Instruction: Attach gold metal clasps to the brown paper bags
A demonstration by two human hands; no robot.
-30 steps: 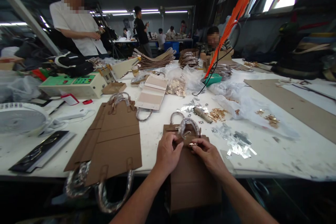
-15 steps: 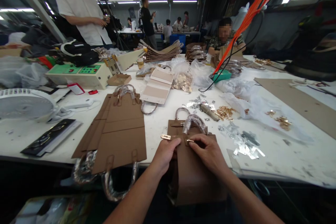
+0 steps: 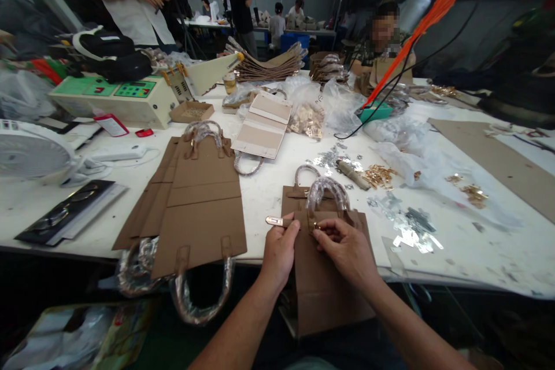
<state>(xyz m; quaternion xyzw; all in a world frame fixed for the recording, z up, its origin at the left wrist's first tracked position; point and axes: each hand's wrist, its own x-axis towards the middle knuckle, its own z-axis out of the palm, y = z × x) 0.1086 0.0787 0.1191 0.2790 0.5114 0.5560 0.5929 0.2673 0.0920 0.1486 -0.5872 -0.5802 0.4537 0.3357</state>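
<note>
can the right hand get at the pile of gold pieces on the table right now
Probably yes: the right hand is near the gold pieces, with just the brown bag's edge and low, flat silver pieces about, though it would likely leave the small metal fitting first.

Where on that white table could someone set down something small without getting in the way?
Bare tabletop shows in a narrow strip between the stacked brown panels and the held brown piece. A wider, speckled patch lies at the near right, to the right of the silver plates. It is crowded around the gold fittings and plastic bags.
</note>
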